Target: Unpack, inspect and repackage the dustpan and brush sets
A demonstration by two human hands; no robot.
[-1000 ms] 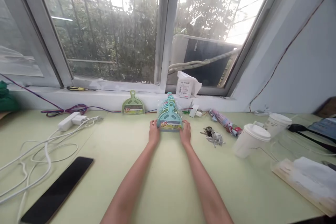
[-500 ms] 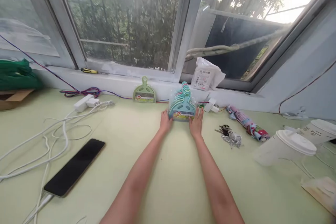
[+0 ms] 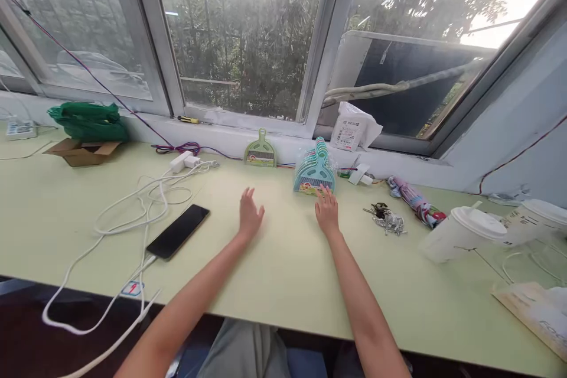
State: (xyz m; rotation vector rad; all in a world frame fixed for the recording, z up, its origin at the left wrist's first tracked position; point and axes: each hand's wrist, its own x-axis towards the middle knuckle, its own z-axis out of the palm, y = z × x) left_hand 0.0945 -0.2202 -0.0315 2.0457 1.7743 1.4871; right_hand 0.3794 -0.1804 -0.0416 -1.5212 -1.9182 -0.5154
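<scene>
A plastic-wrapped stack of small teal dustpan sets (image 3: 314, 172) stands on the pale green table (image 3: 287, 260) near the window sill. My right hand (image 3: 326, 214) lies just in front of the stack, fingertips at its base, holding nothing. My left hand (image 3: 249, 214) hovers open over the table, well to the left of the stack, fingers spread. A single green dustpan set (image 3: 260, 152) leans against the sill further left.
A black phone (image 3: 178, 231) with white cables (image 3: 133, 207) lies at the left. Keys (image 3: 385, 218), a folded umbrella (image 3: 414, 204) and two lidded paper cups (image 3: 460, 235) sit at the right. A cardboard box (image 3: 82, 151) with a green bag (image 3: 88, 121) stands far left.
Both hands have let go of the teal stack. My left hand has drawn back and leftward; my right hand has slid slightly toward me. The view has pulled back and turned left.
</scene>
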